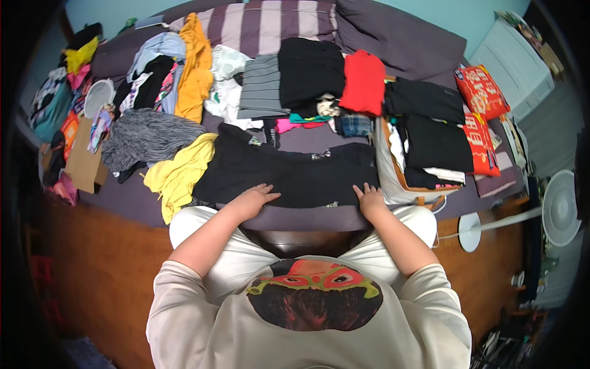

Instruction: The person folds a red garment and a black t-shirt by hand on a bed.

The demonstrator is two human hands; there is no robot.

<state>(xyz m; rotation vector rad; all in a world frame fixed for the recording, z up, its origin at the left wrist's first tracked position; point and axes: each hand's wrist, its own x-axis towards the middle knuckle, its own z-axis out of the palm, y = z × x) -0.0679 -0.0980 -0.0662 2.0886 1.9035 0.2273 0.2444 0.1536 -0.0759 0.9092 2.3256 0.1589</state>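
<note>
A black garment (299, 177) lies spread out sideways along the front of the purple sofa seat (313, 217), right before my knees. My left hand (252, 200) rests palm down near its front edge, left of the middle, fingers apart. At its right end my right hand (370, 199) lies flat with spread fingers. Neither hand grips the cloth. A yellow garment (184, 175) lies crumpled against the left end of the black one. Just beyond my right hand stands a white storage bag (392, 184) with brown trim, filled with clothes.
Behind lie a folded grey striped garment (262, 85), a black folded pile (311, 69) and a red one (363, 82). Loose clothes, including an orange garment (193, 76), heap up at left by a cardboard box (85, 159). A white fan (560, 207) stands at right.
</note>
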